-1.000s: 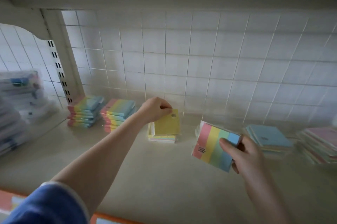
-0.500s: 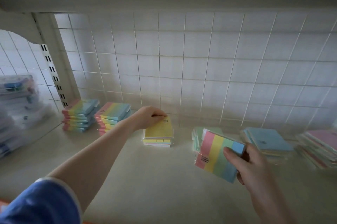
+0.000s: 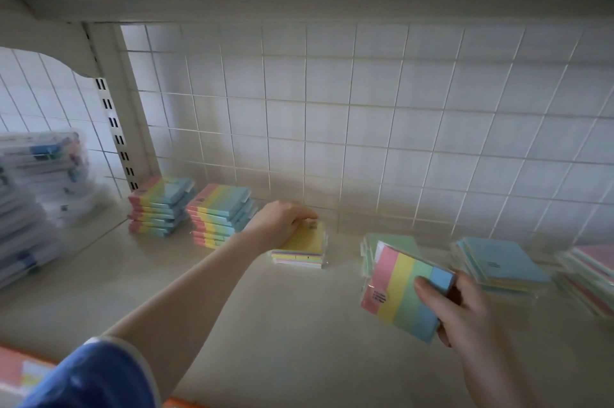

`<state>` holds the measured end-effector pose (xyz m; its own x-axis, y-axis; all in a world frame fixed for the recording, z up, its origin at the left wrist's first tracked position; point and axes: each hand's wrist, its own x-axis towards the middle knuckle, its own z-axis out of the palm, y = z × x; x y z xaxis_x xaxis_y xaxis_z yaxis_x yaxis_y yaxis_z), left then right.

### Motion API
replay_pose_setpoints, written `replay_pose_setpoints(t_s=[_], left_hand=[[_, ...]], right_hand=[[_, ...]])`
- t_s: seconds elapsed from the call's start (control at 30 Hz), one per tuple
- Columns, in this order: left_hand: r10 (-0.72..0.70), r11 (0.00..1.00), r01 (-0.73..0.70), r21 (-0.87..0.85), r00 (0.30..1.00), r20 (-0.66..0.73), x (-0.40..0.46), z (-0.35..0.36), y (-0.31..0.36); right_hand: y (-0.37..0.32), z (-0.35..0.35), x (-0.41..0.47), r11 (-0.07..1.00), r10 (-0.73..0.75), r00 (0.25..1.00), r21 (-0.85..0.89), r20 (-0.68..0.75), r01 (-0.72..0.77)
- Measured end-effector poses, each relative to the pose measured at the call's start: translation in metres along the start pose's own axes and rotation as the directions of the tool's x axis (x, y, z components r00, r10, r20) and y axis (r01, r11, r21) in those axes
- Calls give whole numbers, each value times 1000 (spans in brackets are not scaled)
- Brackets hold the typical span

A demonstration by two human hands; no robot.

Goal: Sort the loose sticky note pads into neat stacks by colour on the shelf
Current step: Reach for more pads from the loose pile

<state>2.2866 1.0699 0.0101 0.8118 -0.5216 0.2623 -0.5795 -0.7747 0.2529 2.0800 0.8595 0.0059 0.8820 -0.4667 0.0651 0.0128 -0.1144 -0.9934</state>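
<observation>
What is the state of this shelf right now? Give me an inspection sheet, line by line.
Surface: pale cream shelf board, bare in the middle.
Job's things: two striped rainbow pad stacks at back left; small yellow-topped pad stack; green pad pile; blue pad pile; pink-topped pile, untidy, at right edge.
Clutter: blurred clear plastic packs on the left.
Grips: left hand rests on the yellow-topped stack; right hand holds a wrapped four-stripe pad.
Cables: nothing seen.
Surroundings: white wire grid back panel, slotted upright, shelf above.
</observation>
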Motion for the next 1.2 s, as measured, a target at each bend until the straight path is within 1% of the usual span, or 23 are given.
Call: replay_pose_setpoints(t_s=[0.07,0.1,0.2,0.23,0.3,0.43,0.57,0.7,0.83,0.93,1.03,1.1,1.2], left_hand=[[44,998,-41,37,995,-91,-3,-5,1],[87,995,-79,62,984,-152,-7,-8,2],[233,970,-199,139,921,-312,-37,-24,2],[252,966,-212,147,901,-352,-50,-30,-2],[244,967,-193,163,885,-397,-77,-44,-15],[126,986,-62,155,886,-446,-123,-63,-62],[-12,985,87,151,897,-442,-151,-69,-112],[-125,965,213,153,887,-444,-167,-71,-145],[-251,945,314,95,878,-408,-177,-64,-170],[-414,896,445,0,834,-364,-180,-61,-180],[-539,827,561,-35,773,-334,-179,-61,-187],[-601,786,616,-58,738,-306,-179,-62,-190],[-652,747,660,-81,702,-286,-181,-62,-193]], right_hand=[[-4,4,0,1000,-15,999,18,-30,15],[-5,7,1,999,-24,998,25,-50,25],[-10,22,2,999,-34,994,38,-100,38],[-12,29,3,998,-34,994,58,-107,40],[-20,47,7,994,-17,994,109,-105,29],[-34,89,20,988,5,998,154,-60,4],[-51,139,30,983,-14,1000,182,22,9],[-68,192,41,985,-35,995,170,95,19],[-84,246,54,992,-56,984,122,171,35],[-95,284,62,996,-53,972,82,231,34],[-100,319,72,1000,-26,960,16,279,22],[-102,340,78,999,-5,955,-32,297,15],[-101,364,86,995,28,948,-103,317,5]])
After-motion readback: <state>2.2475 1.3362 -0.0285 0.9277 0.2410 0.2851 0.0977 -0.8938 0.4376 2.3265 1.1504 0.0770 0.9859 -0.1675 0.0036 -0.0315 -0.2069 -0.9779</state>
